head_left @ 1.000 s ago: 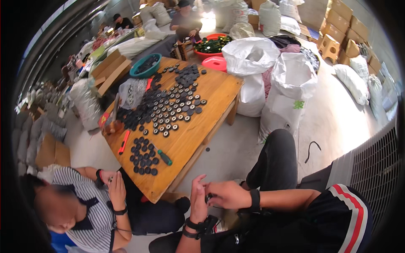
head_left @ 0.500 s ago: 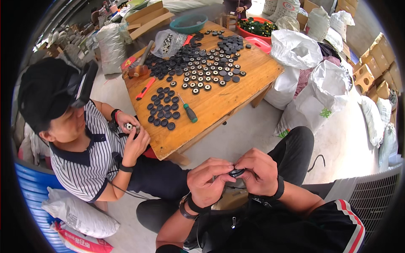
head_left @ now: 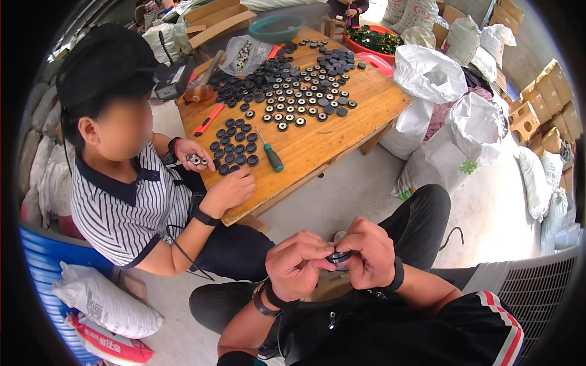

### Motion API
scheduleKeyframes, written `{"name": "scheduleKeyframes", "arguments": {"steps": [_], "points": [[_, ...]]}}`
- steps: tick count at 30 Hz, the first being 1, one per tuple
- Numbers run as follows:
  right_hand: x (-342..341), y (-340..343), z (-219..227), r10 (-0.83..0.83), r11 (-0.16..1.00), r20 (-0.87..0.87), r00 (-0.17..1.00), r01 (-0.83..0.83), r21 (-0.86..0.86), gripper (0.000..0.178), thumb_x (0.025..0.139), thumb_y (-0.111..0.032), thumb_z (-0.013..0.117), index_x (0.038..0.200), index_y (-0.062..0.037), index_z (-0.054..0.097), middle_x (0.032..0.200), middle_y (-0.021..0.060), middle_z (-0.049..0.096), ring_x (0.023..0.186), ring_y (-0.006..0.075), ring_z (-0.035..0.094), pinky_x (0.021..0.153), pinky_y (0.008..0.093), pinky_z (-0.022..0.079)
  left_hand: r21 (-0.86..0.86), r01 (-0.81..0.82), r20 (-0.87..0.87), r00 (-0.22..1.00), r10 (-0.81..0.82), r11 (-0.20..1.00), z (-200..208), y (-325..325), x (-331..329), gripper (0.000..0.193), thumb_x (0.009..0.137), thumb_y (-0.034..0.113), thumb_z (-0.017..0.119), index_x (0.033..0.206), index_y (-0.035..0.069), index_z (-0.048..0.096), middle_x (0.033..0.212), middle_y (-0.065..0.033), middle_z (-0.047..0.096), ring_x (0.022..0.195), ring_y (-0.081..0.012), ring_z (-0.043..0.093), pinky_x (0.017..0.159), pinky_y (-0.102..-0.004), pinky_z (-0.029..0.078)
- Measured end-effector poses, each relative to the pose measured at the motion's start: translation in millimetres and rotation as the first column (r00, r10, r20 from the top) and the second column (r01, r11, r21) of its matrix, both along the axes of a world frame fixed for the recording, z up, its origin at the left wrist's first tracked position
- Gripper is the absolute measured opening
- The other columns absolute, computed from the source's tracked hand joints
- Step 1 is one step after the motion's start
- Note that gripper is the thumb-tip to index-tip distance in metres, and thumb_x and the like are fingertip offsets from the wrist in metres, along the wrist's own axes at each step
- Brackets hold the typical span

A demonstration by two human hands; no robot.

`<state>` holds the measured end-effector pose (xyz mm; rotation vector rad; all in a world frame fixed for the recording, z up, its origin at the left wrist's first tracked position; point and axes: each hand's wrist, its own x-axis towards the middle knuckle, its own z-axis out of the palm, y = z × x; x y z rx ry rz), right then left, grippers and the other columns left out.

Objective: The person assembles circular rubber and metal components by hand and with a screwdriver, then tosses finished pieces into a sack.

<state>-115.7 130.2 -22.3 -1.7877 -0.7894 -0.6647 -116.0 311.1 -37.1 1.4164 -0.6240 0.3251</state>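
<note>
Both hands meet above the lap, and a black grooved disc (head_left: 339, 257) is pinched between them, tilted a little. Taking that disc as the middle of the dial, the left hand (head_left: 299, 266) lies at nine o'clock, mostly closed, its thumb and forefinger meeting at the disc's near rim and the other fingers curled in. The right hand (head_left: 370, 253) lies at three o'clock, likewise curled, with thumb and forefinger gripping the opposite rim. Toward eleven to twelve o'clock stands a wooden table (head_left: 345, 139), well apart from both hands. On it, a green-handled screwdriver (head_left: 273, 157) lies at eleven, just beside a cluster of black round caps (head_left: 238, 149) set out singly. Past the cluster is a red utility knife (head_left: 209, 119), and farther out a mallet (head_left: 200, 93) lies near a heap of black caps. Wheels with pale metal centres (head_left: 300, 122) spread across the middle of the table, below a clear bag of metal parts (head_left: 241, 56) and a teal basin (head_left: 276, 25). At ten o'clock sits a co-worker in a striped shirt (head_left: 149, 204), one palm cupping small metal rings (head_left: 196, 160), the other hand at the table edge near the cluster. Open white sacks (head_left: 430, 76) stand at one o'clock, and a grey slatted housing (head_left: 531, 287) at three.
</note>
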Motion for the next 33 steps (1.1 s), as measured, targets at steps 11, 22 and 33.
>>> {"name": "scheduleKeyframes", "arguments": {"steps": [11, 22, 33], "points": [[26, -12, -12, 0.271, 0.949, -0.567, 0.778, -0.117, 0.293, 0.016, 0.091, -0.002, 0.075, 0.105, -0.0007, 0.068, 0.105, 0.0082, 0.069, 0.086, 0.0152, 0.065, 0.079, 0.0310, 0.054, -0.213, -0.013, -0.438, 0.895, -0.083, 0.977, -10, -9, 8, 0.026, 0.088, -0.011, 0.073, 0.113, -0.006, 0.068, 0.104, -0.0119, 0.070, 0.099, -0.0157, 0.068, 0.085, -0.0267, 0.056], [219, 66, -89, -0.100, 0.959, -0.488, 0.867, -0.047, -0.279, 0.042, 0.083, -0.027, 0.081, 0.108, 0.0011, 0.064, 0.101, 0.0211, 0.071, 0.093, 0.0392, 0.070, 0.081, 0.0462, 0.056, -0.436, -0.162, -0.703, 0.676, -0.222, 0.885, -71, 5, 43, 0.013, 0.099, -0.001, 0.063, 0.112, -0.003, 0.061, 0.102, -0.0128, 0.070, 0.086, -0.0259, 0.074, 0.079, -0.0359, 0.061], [255, 80, -99, -0.277, 0.817, -0.525, 0.805, -0.091, -0.569, 0.051, 0.080, -0.024, 0.073, 0.121, 0.0040, 0.060, 0.093, 0.0273, 0.071, 0.089, 0.0404, 0.071, 0.079, 0.0460, 0.057, -0.530, -0.281, -0.788, 0.513, -0.341, 0.800, -88, 8, 60, 0.008, 0.102, 0.008, 0.064, 0.106, 0.001, 0.061, 0.100, -0.0121, 0.072, 0.091, -0.0290, 0.075, 0.086, -0.0410, 0.061]]}}
